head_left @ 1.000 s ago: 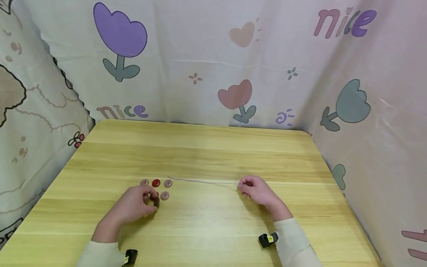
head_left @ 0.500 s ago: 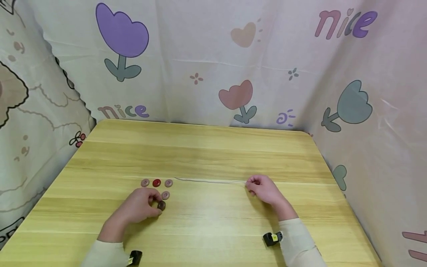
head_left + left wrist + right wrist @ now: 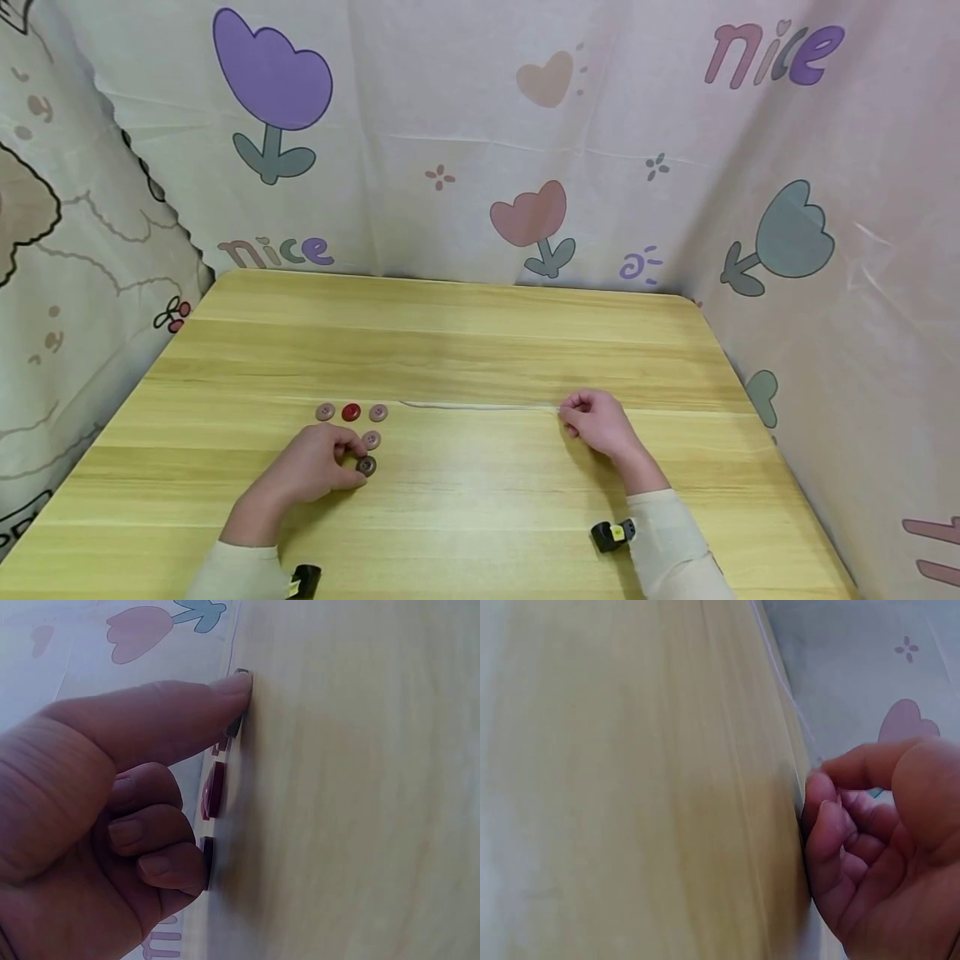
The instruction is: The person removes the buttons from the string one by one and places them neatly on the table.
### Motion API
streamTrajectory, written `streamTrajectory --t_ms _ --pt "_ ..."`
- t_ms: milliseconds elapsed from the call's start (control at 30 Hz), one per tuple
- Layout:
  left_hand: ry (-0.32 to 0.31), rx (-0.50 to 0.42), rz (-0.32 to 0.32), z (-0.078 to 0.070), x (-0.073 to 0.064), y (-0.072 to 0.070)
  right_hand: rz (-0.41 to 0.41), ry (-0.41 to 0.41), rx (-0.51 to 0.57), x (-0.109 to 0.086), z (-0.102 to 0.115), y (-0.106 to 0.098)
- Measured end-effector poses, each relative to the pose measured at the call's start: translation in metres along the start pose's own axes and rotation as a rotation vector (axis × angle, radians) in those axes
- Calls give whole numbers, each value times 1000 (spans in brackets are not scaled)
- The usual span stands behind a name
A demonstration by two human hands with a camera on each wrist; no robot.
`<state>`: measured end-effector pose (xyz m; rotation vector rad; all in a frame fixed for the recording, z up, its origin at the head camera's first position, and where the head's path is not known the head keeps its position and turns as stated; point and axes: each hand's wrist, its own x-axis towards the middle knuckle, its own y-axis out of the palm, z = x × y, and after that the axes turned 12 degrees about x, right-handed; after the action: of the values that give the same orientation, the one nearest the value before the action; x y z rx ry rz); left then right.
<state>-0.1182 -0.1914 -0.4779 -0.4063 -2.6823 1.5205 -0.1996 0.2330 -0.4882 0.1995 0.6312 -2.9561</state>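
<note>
Between thumb and index finger, my left hand (image 3: pixel 311 462) pinches a dark brown button (image 3: pixel 366 466), which lies flat on the table. A pale pink button (image 3: pixel 371 439) is just beyond it. Behind, in a row, are a red button (image 3: pixel 351 412) between two pinkish ones, the left pink button (image 3: pixel 325 412) and the right pink button (image 3: pixel 378 412). In the left wrist view, another red button (image 3: pixel 215 790) shows beyond the curled fingers. Far to the right, my right hand (image 3: pixel 600 425) pinches the end of a thin pale thread (image 3: pixel 480 408), stretched nearly straight along the table.
The wooden table (image 3: pixel 480 525) has light yellow planks. Behind and at the sides hangs a printed cloth (image 3: pixel 420 100) that meets the table's back edge. A small black device sits at each wrist, such as the right-hand device (image 3: pixel 611 536).
My left hand has shifted slightly right, and the brown button has gone from upright to flat. The right hand has moved right, drawing the thread along and straighter.
</note>
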Motion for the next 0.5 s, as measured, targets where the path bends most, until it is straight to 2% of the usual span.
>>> streamTrajectory --t_ms 167,333,433,500 --pt "-19 8 5 0 -1 -5 -36 -21 -138 2 -1 1" --pt "-72 -16 -3 3 -4 -18 -23 -55 -241 8 4 1" --pt "-99 25 -33 0 1 -27 0 -94 -341 11 12 -1" --pt "-104 97 -85 -5 8 -34 0 -124 -402 14 21 -1"
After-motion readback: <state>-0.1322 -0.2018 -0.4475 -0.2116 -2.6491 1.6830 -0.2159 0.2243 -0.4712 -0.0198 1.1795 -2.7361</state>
